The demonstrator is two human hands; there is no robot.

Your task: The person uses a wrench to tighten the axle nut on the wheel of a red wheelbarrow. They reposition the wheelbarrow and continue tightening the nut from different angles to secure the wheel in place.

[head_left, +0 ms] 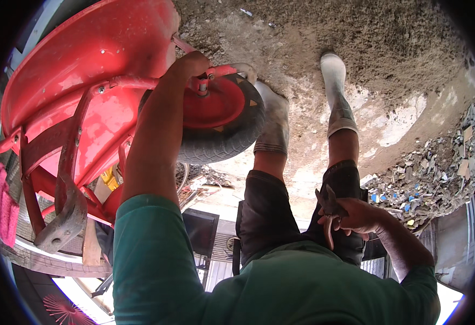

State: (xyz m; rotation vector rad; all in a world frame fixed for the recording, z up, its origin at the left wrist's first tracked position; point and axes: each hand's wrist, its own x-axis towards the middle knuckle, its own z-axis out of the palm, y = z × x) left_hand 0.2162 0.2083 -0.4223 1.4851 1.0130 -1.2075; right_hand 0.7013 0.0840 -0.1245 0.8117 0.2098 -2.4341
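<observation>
Your left hand (194, 64) at eleven o'clock, finger hold unclear, apparently steadies the wheelbarrow (102, 51); next likely means bringing over the pliers (330, 205) your right hand (358, 213) grips at four.

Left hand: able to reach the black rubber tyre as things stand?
Likely yes: the left hand is at the red metal frame beside the black rubber tyre, with nothing visible blocking the way.
</observation>
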